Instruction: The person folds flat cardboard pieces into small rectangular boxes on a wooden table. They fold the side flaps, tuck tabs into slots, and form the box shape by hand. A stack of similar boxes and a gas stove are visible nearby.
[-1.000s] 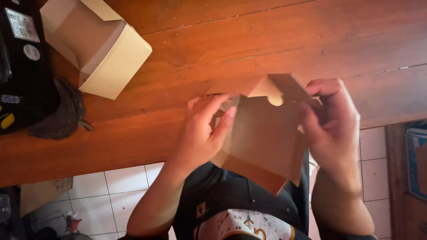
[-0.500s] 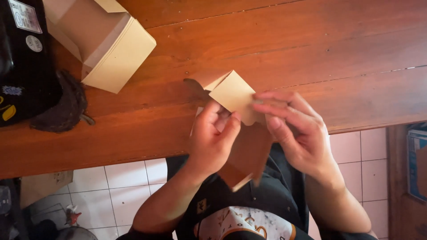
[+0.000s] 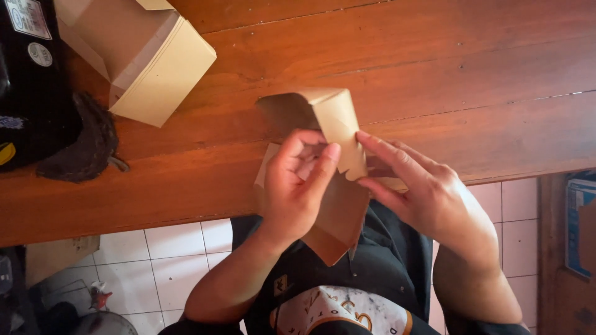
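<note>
A partly folded brown cardboard box point(image 3: 332, 180) sits at the centre of the frame, held over the near edge of the wooden surface point(image 3: 434, 80). Its upper flap is bent over and points toward the upper middle of the frame; its lower corner hangs below the surface edge, in front of the person's dark shirt.

The left hand point(image 3: 298, 186) grips the box from the left, fingers curled over the panel and thumb pressed against the folded flap. The right hand point(image 3: 428, 198) touches the box from the right, fingers extended along the flap edge. Both hands are close together, clamped on the box.

In the upper left of the frame, an assembled cardboard box point(image 3: 143, 56) rests on the surface, well apart from the hands. At the left edge lie a black device point(image 3: 25, 80) and a dark cloth item point(image 3: 84, 149). White floor tiles point(image 3: 174, 260) show below the surface.
</note>
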